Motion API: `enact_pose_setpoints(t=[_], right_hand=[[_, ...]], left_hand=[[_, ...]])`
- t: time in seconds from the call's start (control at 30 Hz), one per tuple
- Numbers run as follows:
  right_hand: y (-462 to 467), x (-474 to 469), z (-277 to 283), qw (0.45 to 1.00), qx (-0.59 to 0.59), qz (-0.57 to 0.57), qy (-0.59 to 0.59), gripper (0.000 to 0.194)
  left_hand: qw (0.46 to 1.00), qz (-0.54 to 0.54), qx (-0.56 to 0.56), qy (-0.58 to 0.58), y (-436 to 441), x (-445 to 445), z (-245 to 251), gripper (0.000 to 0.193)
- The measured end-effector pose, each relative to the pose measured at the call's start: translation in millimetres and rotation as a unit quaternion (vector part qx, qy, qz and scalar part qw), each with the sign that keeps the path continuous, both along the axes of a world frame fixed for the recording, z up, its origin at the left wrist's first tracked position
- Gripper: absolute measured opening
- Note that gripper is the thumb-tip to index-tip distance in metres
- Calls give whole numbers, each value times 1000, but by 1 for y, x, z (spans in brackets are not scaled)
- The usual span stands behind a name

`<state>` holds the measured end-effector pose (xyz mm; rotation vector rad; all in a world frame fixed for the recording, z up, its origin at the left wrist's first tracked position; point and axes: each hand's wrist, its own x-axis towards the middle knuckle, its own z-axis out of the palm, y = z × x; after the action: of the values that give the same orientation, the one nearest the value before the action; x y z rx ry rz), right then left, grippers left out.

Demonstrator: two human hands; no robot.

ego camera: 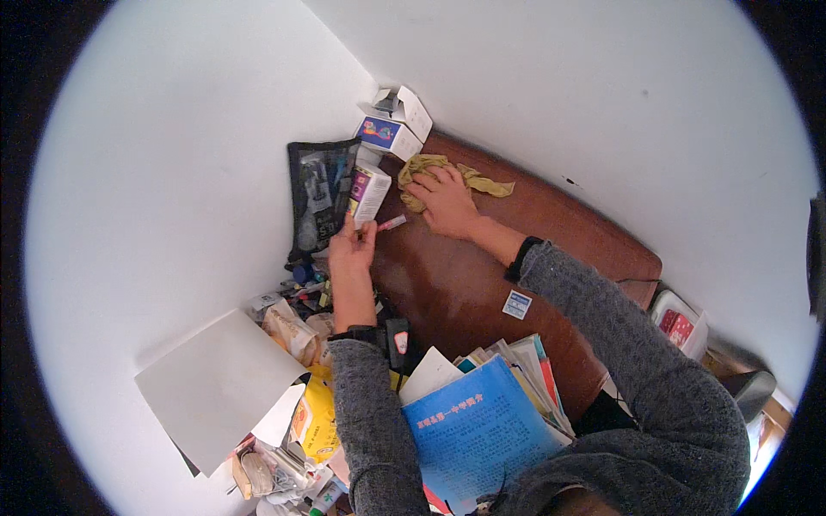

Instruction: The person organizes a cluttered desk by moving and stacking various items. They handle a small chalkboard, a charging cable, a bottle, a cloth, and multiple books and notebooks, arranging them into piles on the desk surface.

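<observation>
My right hand point(450, 201) lies over a crumpled olive-yellow cloth point(493, 186) and grips it against the reddish-brown tabletop point(439, 277). To its left, my left hand point(352, 250) has its fingertips at the lower end of an upright-looking white printed box point(372, 193). A small pink-and-white tube point(392, 223) lies by the left thumb; whether the fingers hold it or the box I cannot tell. A black mesh zip pouch point(317, 200) with packets inside leans against the wall beside the box.
Two white cartons point(390, 137) stand in the far corner. A small blue-and-white square packet point(517, 304) lies on the tabletop. Nearer are a blue printed booklet point(481, 432) on stacked papers, a black adapter point(398, 342), a yellow bag point(317, 416) and a large grey sheet point(222, 387).
</observation>
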<state>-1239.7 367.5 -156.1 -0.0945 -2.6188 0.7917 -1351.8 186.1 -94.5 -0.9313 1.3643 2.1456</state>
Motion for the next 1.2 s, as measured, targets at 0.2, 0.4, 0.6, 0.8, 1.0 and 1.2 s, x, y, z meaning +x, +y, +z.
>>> enact_pose_setpoints(t=[0.2,0.4,0.6,0.8,1.0,1.2], right_hand=[[-21,-50,0,980,90,162,-76,50],[-27,-72,-1,977,79,152,-125,44],[18,44,3,945,25,324,42,42],[36,34,3,963,43,267,3,49],[23,-27,-10,991,28,125,-41,47],[47,57,21,975,-13,191,-113,46]], left_hand=[[1000,6,16,-14,-4,-5,13,29],[998,40,26,-41,-4,-5,14,29],[1000,-16,10,24,-7,2,-3,28],[998,-38,1,57,1,10,-32,24],[977,-131,-148,84,24,24,-22,30],[788,-256,-537,158,79,43,34,59]])
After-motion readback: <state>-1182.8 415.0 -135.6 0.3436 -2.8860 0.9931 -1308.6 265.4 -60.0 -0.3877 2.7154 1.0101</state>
